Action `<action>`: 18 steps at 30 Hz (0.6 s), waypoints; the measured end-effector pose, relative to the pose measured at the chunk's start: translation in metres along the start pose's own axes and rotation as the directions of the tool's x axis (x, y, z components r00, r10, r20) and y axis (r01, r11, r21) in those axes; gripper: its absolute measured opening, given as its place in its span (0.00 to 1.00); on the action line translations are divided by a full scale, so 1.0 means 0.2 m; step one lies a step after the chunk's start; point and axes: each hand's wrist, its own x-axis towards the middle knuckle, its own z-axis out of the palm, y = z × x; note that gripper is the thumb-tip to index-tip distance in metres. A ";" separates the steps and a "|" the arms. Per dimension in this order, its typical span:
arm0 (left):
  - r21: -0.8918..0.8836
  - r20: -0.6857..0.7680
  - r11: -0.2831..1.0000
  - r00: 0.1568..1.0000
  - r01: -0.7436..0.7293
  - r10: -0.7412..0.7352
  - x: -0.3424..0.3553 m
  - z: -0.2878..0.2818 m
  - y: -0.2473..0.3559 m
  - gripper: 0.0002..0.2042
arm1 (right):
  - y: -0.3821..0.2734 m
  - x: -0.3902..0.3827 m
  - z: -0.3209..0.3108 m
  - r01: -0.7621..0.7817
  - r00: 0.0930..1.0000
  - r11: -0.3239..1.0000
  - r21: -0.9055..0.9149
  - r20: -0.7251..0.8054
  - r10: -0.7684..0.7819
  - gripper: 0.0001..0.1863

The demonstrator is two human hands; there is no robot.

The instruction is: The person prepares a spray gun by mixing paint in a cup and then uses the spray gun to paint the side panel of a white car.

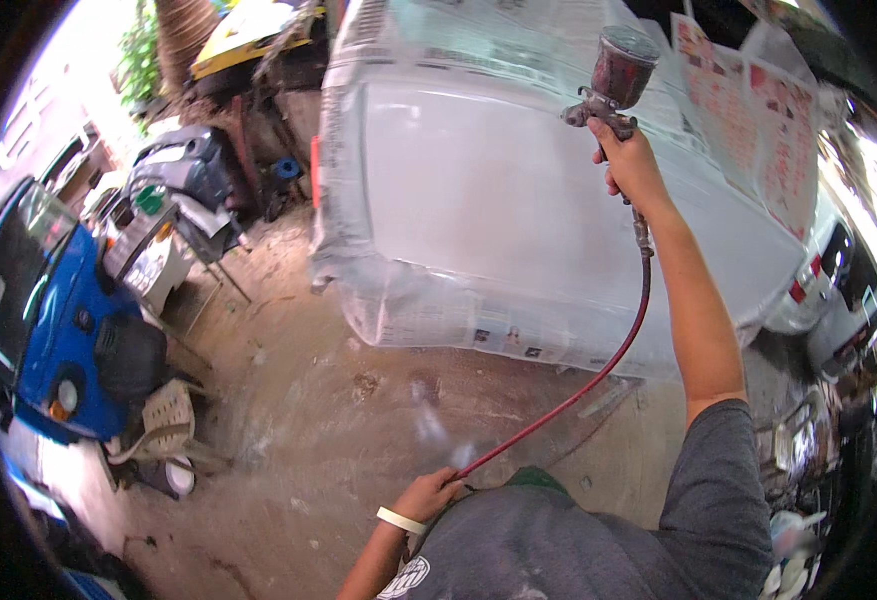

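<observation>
My right hand [626,165] is wrapped round the grip of a spray gun [598,108], raised at the upper right with its cup [626,66] on top. The gun's nozzle points left, over a vehicle masked with newspaper and plastic sheeting. Between the masking lies a large whitish-grey panel [488,180]. From the gun's grip a red air hose [598,378] curves down to my left hand [428,497], which is closed round it near my waist. A pale band circles my left wrist.
A blue vehicle [63,320] stands at the left, beside a tan plastic chair [166,425]. Behind it is a cluttered table [148,240]. Masking newspaper [783,140] hangs at the upper right. Another vehicle [843,285] and assorted clutter line the right side. The floor [288,420] is stained concrete.
</observation>
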 end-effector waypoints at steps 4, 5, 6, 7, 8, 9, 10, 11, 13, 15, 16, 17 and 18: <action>-0.035 -0.110 0.999 0.994 -0.020 0.016 -0.10 -0.05 -0.07 0.16 | -0.21 0.07 0.37 0.088 0.993 0.995 0.046 0.074 -0.091 0.29; -0.064 -0.153 0.997 0.988 -0.034 0.024 -0.12 -0.05 -0.11 0.16 | -0.26 0.08 0.47 0.116 0.989 0.992 0.052 0.091 -0.120 0.29; -0.092 -0.196 0.994 0.980 -0.051 0.032 -0.13 -0.04 -0.17 0.15 | -0.32 0.09 0.56 0.145 0.983 0.988 0.059 0.106 -0.151 0.29; -0.115 -0.231 0.991 0.972 -0.071 0.043 -0.14 -0.04 -0.21 0.14 | -0.37 0.11 0.64 0.155 0.978 0.985 0.073 0.127 -0.164 0.29; -0.149 -0.245 0.987 0.969 -0.063 0.025 -0.15 -0.03 -0.23 0.15 | -0.41 0.13 0.71 0.164 0.974 0.983 0.085 0.146 -0.175 0.29; -0.182 -0.261 0.982 0.965 -0.056 0.006 -0.17 -0.04 -0.23 0.15 | -0.46 0.15 0.79 0.173 0.968 0.980 0.099 0.165 -0.187 0.29; -0.211 -0.268 0.976 0.963 -0.049 -0.010 -0.17 -0.04 -0.24 0.15 | -0.49 0.18 0.84 0.186 0.961 0.977 0.103 0.187 -0.203 0.29; -0.245 -0.281 0.968 0.959 -0.048 -0.023 -0.17 -0.02 -0.25 0.15 | -0.52 0.20 0.88 0.197 0.954 0.975 0.105 0.207 -0.216 0.29; -0.307 -0.306 0.951 0.950 -0.041 -0.058 -0.17 -0.01 -0.26 0.15 | -0.59 0.19 0.97 0.188 0.944 0.970 0.151 0.246 -0.221 0.29; -0.311 -0.263 0.949 0.954 0.057 -0.143 -0.18 -0.02 -0.24 0.16 | -0.63 0.16 1.00 0.145 0.940 0.964 0.224 0.273 -0.205 0.29; -0.309 -0.242 0.945 0.952 0.106 -0.186 -0.18 -0.02 -0.23 0.16 | -0.62 0.15 0.99 0.148 0.938 0.964 0.220 0.277 -0.207 0.29; -0.305 -0.233 0.947 0.957 0.097 -0.173 -0.16 -0.01 -0.23 0.16 | -0.61 0.14 0.97 0.151 0.937 0.965 0.215 0.280 -0.209 0.29; -0.306 -0.225 0.948 0.961 0.088 -0.162 -0.15 0.00 -0.24 0.16 | -0.59 0.13 0.94 0.154 0.934 0.966 0.210 0.287 -0.211 0.29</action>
